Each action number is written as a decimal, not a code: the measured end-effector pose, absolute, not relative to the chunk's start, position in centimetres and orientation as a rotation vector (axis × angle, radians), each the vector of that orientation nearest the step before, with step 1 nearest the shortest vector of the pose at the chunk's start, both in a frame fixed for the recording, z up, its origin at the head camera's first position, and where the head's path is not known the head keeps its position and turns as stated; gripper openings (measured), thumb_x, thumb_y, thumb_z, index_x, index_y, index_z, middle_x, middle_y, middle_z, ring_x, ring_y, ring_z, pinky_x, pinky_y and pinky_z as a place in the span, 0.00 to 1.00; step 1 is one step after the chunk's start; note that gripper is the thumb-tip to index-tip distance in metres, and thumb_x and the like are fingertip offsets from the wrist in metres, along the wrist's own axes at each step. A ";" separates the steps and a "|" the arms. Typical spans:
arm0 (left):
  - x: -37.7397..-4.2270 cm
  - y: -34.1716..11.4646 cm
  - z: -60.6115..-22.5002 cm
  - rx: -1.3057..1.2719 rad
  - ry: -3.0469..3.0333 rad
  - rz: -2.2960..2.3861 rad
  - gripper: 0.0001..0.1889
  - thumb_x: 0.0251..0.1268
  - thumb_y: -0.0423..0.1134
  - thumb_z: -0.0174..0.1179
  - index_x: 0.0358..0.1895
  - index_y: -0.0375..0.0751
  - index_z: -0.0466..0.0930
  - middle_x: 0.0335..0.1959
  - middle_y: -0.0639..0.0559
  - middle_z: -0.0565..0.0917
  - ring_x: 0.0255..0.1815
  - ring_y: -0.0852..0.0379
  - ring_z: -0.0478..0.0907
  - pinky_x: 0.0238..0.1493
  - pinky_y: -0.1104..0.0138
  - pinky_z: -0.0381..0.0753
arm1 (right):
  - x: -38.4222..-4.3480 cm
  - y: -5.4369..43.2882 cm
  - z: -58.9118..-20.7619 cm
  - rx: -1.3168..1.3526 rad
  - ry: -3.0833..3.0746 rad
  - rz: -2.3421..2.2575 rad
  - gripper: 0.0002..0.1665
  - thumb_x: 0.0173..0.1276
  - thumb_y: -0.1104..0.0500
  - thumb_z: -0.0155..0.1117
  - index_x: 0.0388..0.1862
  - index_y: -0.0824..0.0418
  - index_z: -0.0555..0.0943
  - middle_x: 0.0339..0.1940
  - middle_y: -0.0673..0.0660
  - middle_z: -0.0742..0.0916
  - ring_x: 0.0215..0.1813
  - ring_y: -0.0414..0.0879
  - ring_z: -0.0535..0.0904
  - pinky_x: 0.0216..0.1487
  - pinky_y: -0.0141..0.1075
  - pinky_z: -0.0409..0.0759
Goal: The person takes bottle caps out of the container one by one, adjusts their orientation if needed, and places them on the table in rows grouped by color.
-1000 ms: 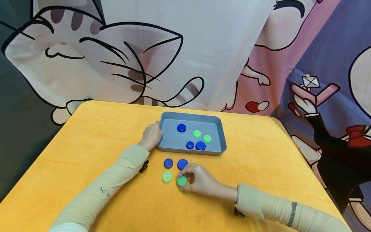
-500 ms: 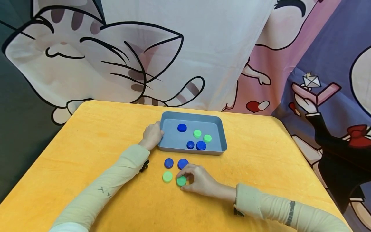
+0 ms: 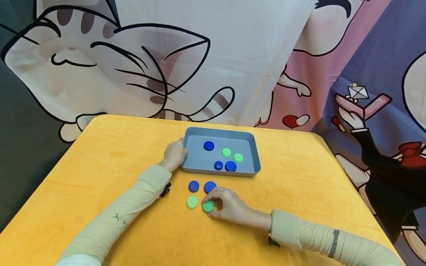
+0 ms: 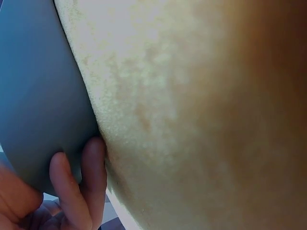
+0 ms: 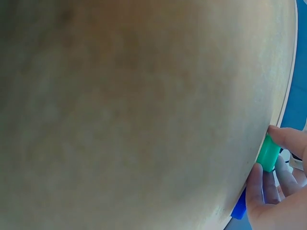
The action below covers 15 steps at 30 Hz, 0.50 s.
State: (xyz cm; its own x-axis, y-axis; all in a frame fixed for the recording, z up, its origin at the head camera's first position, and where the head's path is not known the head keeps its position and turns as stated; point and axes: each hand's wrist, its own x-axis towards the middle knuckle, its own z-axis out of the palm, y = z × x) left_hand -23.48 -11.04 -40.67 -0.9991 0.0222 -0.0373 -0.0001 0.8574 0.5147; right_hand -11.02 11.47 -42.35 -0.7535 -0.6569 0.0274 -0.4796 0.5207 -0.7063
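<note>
My left hand [image 3: 174, 155] grips the left rim of a shallow blue-grey tray [image 3: 254, 157]; in the left wrist view, fingers [image 4: 93, 167] lie against its outer wall. On the table in front of the tray, my right hand [image 3: 233, 207] pinches a darker green disc [image 3: 208, 206] between thumb and fingers. The right wrist view shows this green disc [image 5: 268, 154] from the side, at the table surface. Left of it lies a light green disc [image 3: 192, 202]. Behind are a blue disc [image 3: 193, 186] and a larger blue disc [image 3: 209, 186], partly covered by my right hand.
Inside the tray lie a blue disc [image 3: 209, 146], two light green discs, a small blue disc [image 3: 218, 165] and a larger blue one [image 3: 230, 166]. The yellow table [image 3: 293, 177] ends at a printed cartoon cloth [image 3: 253, 66] behind it.
</note>
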 end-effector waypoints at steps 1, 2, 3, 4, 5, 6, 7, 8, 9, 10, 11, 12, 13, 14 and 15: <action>-23.5 -11.0 -40.7 0.017 2.986 0.828 0.20 0.67 0.32 0.48 0.60 0.29 0.68 0.39 0.33 0.83 0.38 0.43 0.82 0.39 0.54 0.80 | -11.0 11.5 -42.4 -0.960 2.519 -1.056 0.20 0.51 0.59 0.77 0.45 0.53 0.84 0.39 0.45 0.85 0.35 0.35 0.76 0.37 0.26 0.77; -23.5 -11.0 -40.7 0.017 2.986 0.828 0.20 0.67 0.32 0.48 0.60 0.29 0.68 0.40 0.33 0.83 0.38 0.43 0.82 0.39 0.54 0.80 | -11.0 11.5 -42.3 -0.962 2.518 -1.055 0.20 0.51 0.59 0.77 0.45 0.53 0.84 0.39 0.45 0.85 0.35 0.36 0.76 0.37 0.26 0.77; -23.5 -11.0 -40.7 0.017 2.984 0.830 0.20 0.67 0.32 0.48 0.61 0.29 0.68 0.40 0.33 0.83 0.39 0.43 0.82 0.40 0.54 0.81 | -11.0 11.5 -42.3 -0.965 2.517 -1.055 0.20 0.51 0.59 0.77 0.45 0.53 0.84 0.39 0.45 0.85 0.35 0.36 0.76 0.37 0.26 0.77; -23.5 -11.0 -40.7 0.016 2.983 0.832 0.20 0.67 0.32 0.48 0.61 0.29 0.68 0.41 0.33 0.83 0.39 0.43 0.82 0.40 0.54 0.81 | -11.0 11.5 -42.3 -0.969 2.517 -1.056 0.20 0.51 0.59 0.77 0.45 0.53 0.84 0.39 0.45 0.85 0.35 0.36 0.76 0.37 0.26 0.76; -23.5 -11.0 -40.7 0.015 2.982 0.834 0.20 0.67 0.32 0.48 0.61 0.29 0.68 0.41 0.33 0.83 0.39 0.43 0.82 0.40 0.54 0.81 | -11.0 11.6 -42.3 -0.972 2.516 -1.058 0.20 0.51 0.59 0.77 0.45 0.53 0.84 0.39 0.46 0.85 0.35 0.37 0.76 0.37 0.26 0.76; -23.5 -11.0 -40.7 0.015 2.980 0.835 0.21 0.67 0.32 0.48 0.61 0.29 0.68 0.41 0.33 0.83 0.39 0.43 0.82 0.40 0.54 0.81 | -11.0 11.6 -42.3 -0.982 2.516 -1.062 0.20 0.51 0.60 0.77 0.45 0.54 0.84 0.39 0.46 0.84 0.35 0.37 0.76 0.36 0.26 0.77; -23.5 -11.0 -40.7 0.015 2.979 0.836 0.21 0.67 0.32 0.48 0.61 0.29 0.68 0.41 0.33 0.83 0.39 0.42 0.82 0.40 0.54 0.81 | -10.9 11.6 -42.2 -0.988 2.518 -1.065 0.20 0.51 0.59 0.77 0.45 0.54 0.84 0.38 0.46 0.85 0.34 0.38 0.76 0.36 0.26 0.77; -23.4 -11.0 -40.7 0.015 2.980 0.837 0.21 0.67 0.32 0.48 0.61 0.29 0.68 0.41 0.33 0.83 0.39 0.42 0.82 0.40 0.54 0.81 | -10.9 11.6 -42.2 -0.994 2.519 -1.070 0.20 0.51 0.59 0.77 0.45 0.54 0.84 0.38 0.46 0.85 0.34 0.38 0.76 0.36 0.26 0.77; -23.4 -11.0 -40.7 0.015 2.979 0.838 0.20 0.67 0.32 0.48 0.61 0.29 0.68 0.41 0.33 0.83 0.39 0.43 0.82 0.39 0.54 0.81 | -10.9 11.6 -42.1 -0.997 2.523 -1.072 0.21 0.50 0.59 0.77 0.45 0.54 0.84 0.38 0.47 0.85 0.34 0.39 0.76 0.36 0.26 0.77; -23.4 -11.0 -40.7 0.016 2.978 0.838 0.20 0.67 0.32 0.48 0.61 0.29 0.68 0.41 0.33 0.82 0.39 0.42 0.82 0.39 0.54 0.80 | -10.9 11.7 -42.1 -0.997 2.527 -1.075 0.21 0.50 0.59 0.77 0.45 0.54 0.84 0.39 0.47 0.85 0.35 0.39 0.76 0.37 0.27 0.77; -23.4 -11.0 -40.7 0.017 2.979 0.837 0.20 0.67 0.32 0.48 0.61 0.29 0.68 0.41 0.33 0.82 0.39 0.42 0.82 0.39 0.54 0.81 | -10.9 11.7 -42.0 -0.997 2.531 -1.077 0.21 0.50 0.59 0.77 0.45 0.54 0.84 0.39 0.47 0.85 0.35 0.40 0.76 0.37 0.27 0.77; -23.5 -11.0 -40.7 0.019 2.981 0.836 0.20 0.67 0.32 0.48 0.61 0.29 0.68 0.41 0.33 0.82 0.39 0.42 0.82 0.39 0.54 0.81 | -10.9 11.7 -41.9 -0.997 2.535 -1.079 0.21 0.50 0.58 0.77 0.45 0.53 0.83 0.39 0.47 0.85 0.36 0.40 0.77 0.38 0.28 0.77; -23.5 -11.0 -40.7 0.020 2.983 0.835 0.20 0.67 0.32 0.48 0.61 0.29 0.68 0.41 0.32 0.82 0.39 0.42 0.82 0.40 0.54 0.81 | -10.9 11.7 -41.8 -0.989 2.538 -1.082 0.21 0.50 0.58 0.78 0.45 0.53 0.83 0.40 0.46 0.85 0.37 0.40 0.77 0.39 0.29 0.77; -23.5 -11.0 -40.7 0.021 2.985 0.836 0.20 0.67 0.32 0.48 0.61 0.29 0.68 0.41 0.32 0.82 0.39 0.42 0.82 0.40 0.54 0.81 | -10.9 11.7 -41.7 -0.983 2.542 -1.085 0.22 0.50 0.58 0.78 0.45 0.52 0.83 0.41 0.46 0.86 0.38 0.41 0.77 0.40 0.30 0.77; -23.5 -11.0 -40.7 0.021 2.986 0.837 0.20 0.67 0.32 0.48 0.61 0.29 0.68 0.42 0.32 0.82 0.40 0.42 0.82 0.40 0.54 0.81 | -10.9 11.7 -41.6 -0.979 2.544 -1.090 0.22 0.50 0.58 0.77 0.45 0.52 0.83 0.41 0.45 0.86 0.39 0.42 0.77 0.41 0.31 0.76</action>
